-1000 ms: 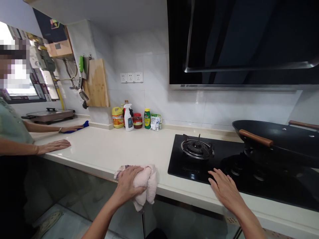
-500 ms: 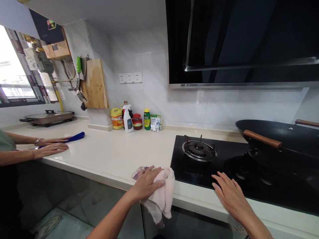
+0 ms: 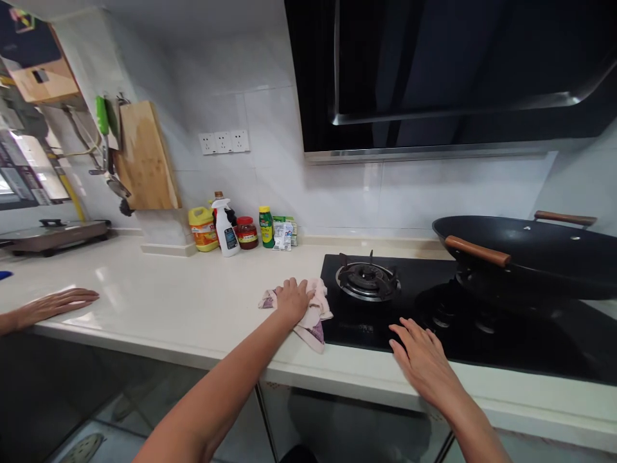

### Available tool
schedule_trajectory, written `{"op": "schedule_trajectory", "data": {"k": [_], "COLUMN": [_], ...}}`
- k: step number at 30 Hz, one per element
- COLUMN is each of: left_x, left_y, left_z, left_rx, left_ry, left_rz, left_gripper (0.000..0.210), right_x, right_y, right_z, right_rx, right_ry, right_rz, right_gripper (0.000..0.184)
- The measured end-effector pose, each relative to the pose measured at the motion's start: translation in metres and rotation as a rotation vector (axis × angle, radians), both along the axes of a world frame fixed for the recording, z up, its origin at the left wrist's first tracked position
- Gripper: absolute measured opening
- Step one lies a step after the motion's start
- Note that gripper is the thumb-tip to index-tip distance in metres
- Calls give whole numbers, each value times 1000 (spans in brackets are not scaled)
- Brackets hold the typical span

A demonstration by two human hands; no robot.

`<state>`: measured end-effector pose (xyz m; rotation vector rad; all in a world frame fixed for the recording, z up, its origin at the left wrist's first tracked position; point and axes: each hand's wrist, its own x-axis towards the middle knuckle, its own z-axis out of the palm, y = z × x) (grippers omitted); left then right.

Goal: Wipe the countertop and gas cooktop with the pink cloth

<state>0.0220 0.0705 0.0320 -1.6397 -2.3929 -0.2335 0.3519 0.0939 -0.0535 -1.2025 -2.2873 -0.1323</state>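
Observation:
My left hand (image 3: 293, 302) presses down on a pale pink cloth (image 3: 315, 315) with purple patches, its fingers curled over the bunched fabric. The cloth lies on the white countertop (image 3: 202, 302), against the left edge of the black gas cooktop (image 3: 366, 331). My right hand (image 3: 418, 352) is open, palm down and fingers apart, at the cooktop's front edge and holding nothing. Behind the hands stands the left burner (image 3: 367, 281) with its metal pan support. A large black wok (image 3: 530, 257) with wooden handles sits over the right burner.
Another person's hand (image 3: 60, 301) lies flat on the counter at the left. Along the wall stand a yellow jug (image 3: 203, 230), a white spray bottle (image 3: 225, 228), a red-lidded jar (image 3: 247, 233) and a green bottle (image 3: 266, 227). A black range hood (image 3: 448, 71) hangs above.
My left hand has pushed the cloth away from me, from the counter's front edge up beside the burner. The view has turned right; my right hand stays near the cooktop's front edge.

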Motion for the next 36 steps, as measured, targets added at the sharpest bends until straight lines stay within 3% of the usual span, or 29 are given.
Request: {"op": "schedule_trajectory", "data": {"k": [4, 10, 13, 16, 19, 23, 31, 36], "left_x": [7, 2, 1, 7, 15, 13, -11, -30], "left_y": [-4, -58, -80, -84, -67, -26, 66, 104], "left_z": [6, 16, 23, 22, 13, 4, 4, 7], "left_rx": [-10, -106, -161, -177, -165, -168, -117, -85], "left_ry": [-28, -112, -267, -395, -368, -357, -315, -289], "left_rz": [-35, -271, -366, -364, -280, -245, -206, -163], "left_gripper": [46, 44, 53, 67, 65, 62, 64, 65], "right_x": [0, 1, 2, 3, 4, 6, 13, 12], "right_y": [1, 6, 8, 9, 8, 5, 12, 10], "right_z": [-2, -9, -14, -18, -20, -18, -22, -20], "right_rx": [0, 18, 35, 50, 78, 107, 73, 29], "right_ry": [10, 19, 11, 4, 3, 1, -25, 0], "right_rz": [6, 10, 9, 6, 8, 18, 47, 30], "right_gripper": [49, 51, 53, 54, 54, 54, 50, 50]}}
